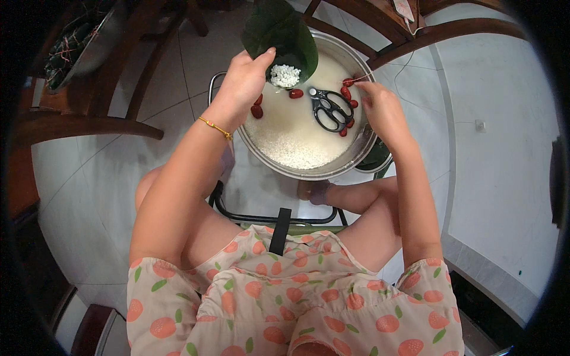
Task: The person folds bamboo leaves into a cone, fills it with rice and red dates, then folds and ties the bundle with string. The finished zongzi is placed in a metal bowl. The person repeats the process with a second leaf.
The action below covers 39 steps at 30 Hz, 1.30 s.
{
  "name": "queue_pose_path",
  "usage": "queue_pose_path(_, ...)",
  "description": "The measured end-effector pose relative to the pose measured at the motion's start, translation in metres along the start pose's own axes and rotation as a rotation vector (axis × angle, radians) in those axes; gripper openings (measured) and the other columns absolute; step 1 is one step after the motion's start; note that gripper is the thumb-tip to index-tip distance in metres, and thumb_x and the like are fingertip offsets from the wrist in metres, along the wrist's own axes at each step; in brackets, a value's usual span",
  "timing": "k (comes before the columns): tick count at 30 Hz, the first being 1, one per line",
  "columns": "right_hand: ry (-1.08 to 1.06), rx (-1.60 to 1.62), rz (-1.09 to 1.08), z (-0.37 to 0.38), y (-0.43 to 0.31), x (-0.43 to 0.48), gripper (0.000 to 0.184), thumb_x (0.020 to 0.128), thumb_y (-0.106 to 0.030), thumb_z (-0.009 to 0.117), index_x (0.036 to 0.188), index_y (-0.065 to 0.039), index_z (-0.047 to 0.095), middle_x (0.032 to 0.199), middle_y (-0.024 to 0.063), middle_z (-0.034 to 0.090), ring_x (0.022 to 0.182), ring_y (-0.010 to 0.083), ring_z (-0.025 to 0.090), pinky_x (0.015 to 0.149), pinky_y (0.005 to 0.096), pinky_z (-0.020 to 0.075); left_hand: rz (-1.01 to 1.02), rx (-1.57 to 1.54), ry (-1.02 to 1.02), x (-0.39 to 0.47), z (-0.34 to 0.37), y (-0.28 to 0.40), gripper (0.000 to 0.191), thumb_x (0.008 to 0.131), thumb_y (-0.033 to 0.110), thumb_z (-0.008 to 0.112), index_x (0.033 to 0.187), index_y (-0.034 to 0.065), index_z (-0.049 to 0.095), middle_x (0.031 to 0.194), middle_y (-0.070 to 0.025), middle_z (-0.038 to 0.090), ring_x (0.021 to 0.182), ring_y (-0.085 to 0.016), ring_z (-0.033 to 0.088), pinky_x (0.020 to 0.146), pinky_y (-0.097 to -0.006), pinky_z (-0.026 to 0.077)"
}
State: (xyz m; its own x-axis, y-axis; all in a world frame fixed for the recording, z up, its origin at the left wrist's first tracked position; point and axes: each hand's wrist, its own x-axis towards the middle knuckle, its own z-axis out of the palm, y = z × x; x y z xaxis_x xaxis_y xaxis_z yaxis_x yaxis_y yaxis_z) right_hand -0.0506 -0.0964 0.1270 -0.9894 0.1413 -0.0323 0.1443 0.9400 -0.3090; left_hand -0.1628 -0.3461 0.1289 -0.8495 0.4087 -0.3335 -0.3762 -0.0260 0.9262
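My left hand (244,81) grips a large dark green leaf (278,29) rolled into a cone, thumb pressed on its edge. White rice grains (285,75) lie inside the cone, above a wide metal basin (285,172). Cloudy water and soaked rice (296,149) fill the basin. Black-handled scissors (337,111) rest in it, their blades hidden. My right hand (381,107) is at the basin's right rim, fingertips beside red dates (346,92) and a thin pale strand (363,77); whether it pinches anything is unclear. Another red date (296,93) sits below the leaf cone.
Behind the basin's right side, a smaller container (378,167) holds dark green leaves. At upper left, a metal bowl (91,49) of tied leaf-wrapped parcels (67,55) rests on a wooden chair (89,127). Wooden furniture (383,53) borders the far right, with a white power strip (403,10) on it.
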Motion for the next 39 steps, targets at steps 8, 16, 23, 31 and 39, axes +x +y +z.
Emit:
queue_pose_path(8, -0.155, -0.248, -0.111, 0.040, 0.036, 0.009, 0.044, 0.085, 0.003, 0.054, 0.127, -0.011, 0.054, 0.118, 0.0182, 0.061, 0.100, 0.0376, 0.066, 0.085, 0.0455, 0.0544, 0.145, -0.087, 0.117, -0.001, -0.001, 0.022, 0.035, 0.094, 0.030, 0.068, 0.099, -0.0006, 0.053, 0.084, -0.0046, 0.057, 0.069, -0.012, 0.054, 0.063, -0.0288, 0.049)
queue_pose_path(16, -0.159, -0.134, -0.131, 0.035, 0.025, 0.017, 0.037, 0.080, -0.006, 0.070, 0.114, -0.008, 0.058, 0.116, 0.0169, 0.061, 0.100, 0.0353, 0.066, 0.082, 0.0430, 0.0542, 0.168, -0.081, 0.132, -0.004, -0.005, 0.031, 0.036, 0.095, 0.030, 0.068, 0.099, 0.0002, 0.049, 0.083, -0.0057, 0.052, 0.067, -0.011, 0.051, 0.060, -0.0283, 0.048)
queue_pose_path(23, -0.139, 0.253, -0.166, 0.035, -0.027, 0.030, 0.024, 0.092, -0.017, 0.066, 0.112, -0.004, 0.063, 0.101, 0.0135, 0.064, 0.082, 0.0285, 0.067, 0.074, 0.0361, 0.0527, 0.129, -0.112, 0.094, -0.004, -0.007, 0.026, 0.031, 0.095, 0.028, 0.067, 0.096, 0.0010, 0.052, 0.080, -0.0033, 0.055, 0.064, -0.010, 0.052, 0.062, -0.0271, 0.049)
queue_pose_path(31, -0.135, -0.133, -0.233, 0.086, -0.053, 0.040, 0.025, 0.086, -0.020, 0.069, 0.105, -0.006, 0.064, 0.103, 0.0209, 0.062, 0.083, 0.0373, 0.067, 0.074, 0.0469, 0.0548, 0.151, -0.132, 0.019, -0.001, -0.010, 0.025, 0.020, 0.097, 0.024, 0.062, 0.099, 0.0038, 0.065, 0.093, 0.0003, 0.065, 0.080, -0.008, 0.057, 0.074, -0.0264, 0.047)
queue_pose_path(39, -0.194, -0.109, -0.262, 0.082, -0.046, 0.040, 0.021, 0.087, -0.018, 0.067, 0.104, -0.007, 0.063, 0.101, 0.0189, 0.063, 0.083, 0.0374, 0.067, 0.074, 0.0469, 0.0545, 0.056, -0.042, -0.032, 0.001, -0.012, 0.025, 0.030, 0.102, 0.023, 0.053, 0.119, 0.0014, 0.063, 0.113, -0.0029, 0.067, 0.103, -0.012, 0.057, 0.094, -0.0301, 0.044)
